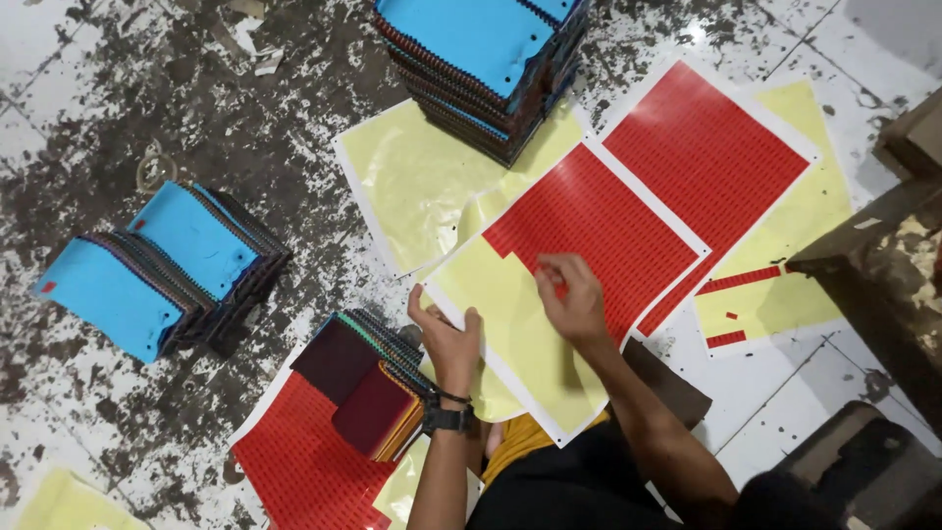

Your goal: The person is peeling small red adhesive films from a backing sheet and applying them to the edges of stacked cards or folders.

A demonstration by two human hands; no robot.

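A sheet of small red stickers [613, 221] on yellow backing lies on the floor in front of me, its near half peeled down to bare yellow. My left hand [446, 339], a dark watch on its wrist, grips that sheet's left edge. My right hand [572, 297] rests on the sheet at the border of the red rows, fingertips pinched on a small red sticker. Just left of my left hand lies a pile of dark red fabric swatch cards [365, 385].
Two stacks of blue-topped swatch cards stand at the left [147, 265] and at the top [481, 44]. More red sticker sheets lie top right [706, 147] and bottom left [294, 461]. An empty yellow backing sheet [417, 182] and a dark wooden bench [883, 265] are nearby.
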